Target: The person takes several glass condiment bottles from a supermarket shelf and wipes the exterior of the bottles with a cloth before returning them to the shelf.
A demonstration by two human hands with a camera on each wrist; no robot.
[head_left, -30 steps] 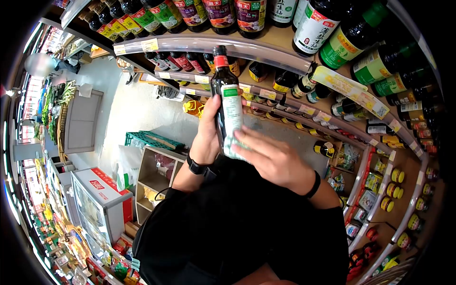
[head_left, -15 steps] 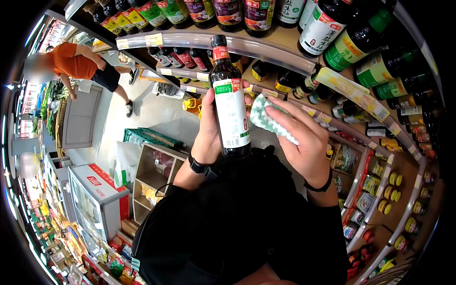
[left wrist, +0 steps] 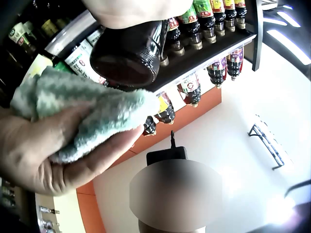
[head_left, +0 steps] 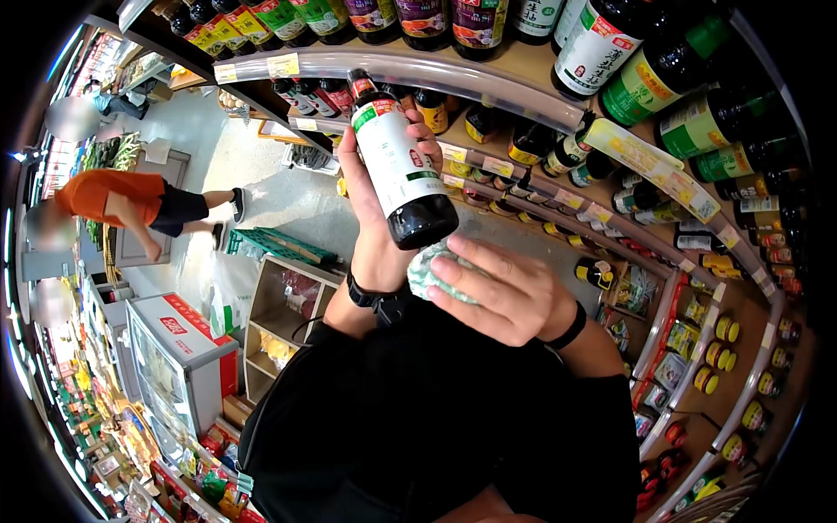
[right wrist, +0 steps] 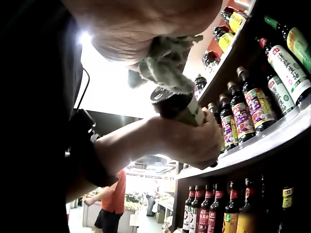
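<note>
The dark bottle (head_left: 394, 166) is held in the left hand (head_left: 373, 228), with the thumb on one side and the fingers around the other; its neck is pointed away from the body and its base is turned toward the folded cloth (head_left: 425, 272), which is pinched in the right hand (head_left: 501, 296). The base and the cloth are very near each other, but whether they are in contact cannot be told with certainty. For the wiping to be done well, as it is judged here, the bottle should be gripped firmly around its body, because smooth glass can slip, and the base should be kept tilted to the cloth. The cloth should be laid flat under the fingertips and be passed lightly around the rim of the base, and the edges of the white label (head_left: 397, 157) should not be rubbed hard. Enough room should be left between the neck and the shelf edge (head_left: 488, 87), so that nothing is knocked. Compared with half a second ago, the bottle is tilted more, its base is shown more openly, and the cloth is brought from beside the label down to the base.
</note>
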